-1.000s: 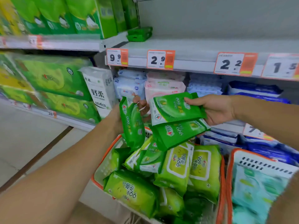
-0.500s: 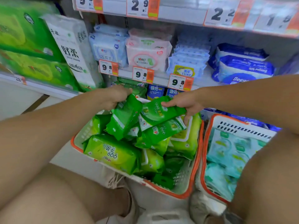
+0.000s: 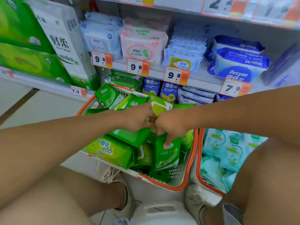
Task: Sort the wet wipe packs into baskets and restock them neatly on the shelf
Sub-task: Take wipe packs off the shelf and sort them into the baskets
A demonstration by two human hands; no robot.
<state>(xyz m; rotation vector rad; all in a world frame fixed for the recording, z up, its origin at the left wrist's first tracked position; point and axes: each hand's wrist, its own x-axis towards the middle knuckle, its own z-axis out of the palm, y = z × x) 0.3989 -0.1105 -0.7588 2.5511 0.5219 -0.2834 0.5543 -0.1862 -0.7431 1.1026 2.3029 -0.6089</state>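
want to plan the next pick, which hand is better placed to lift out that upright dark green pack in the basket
Right. The right hand already has fingers on the upright dark green pack, while the left hand grips another green pack.

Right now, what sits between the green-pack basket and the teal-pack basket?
Nothing: head view shows the green-pack basket and teal-pack basket with orange rims side by side, nearly touching.

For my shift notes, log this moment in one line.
left hand: holds green pack | right hand: holds green pack | both over green-pack basket
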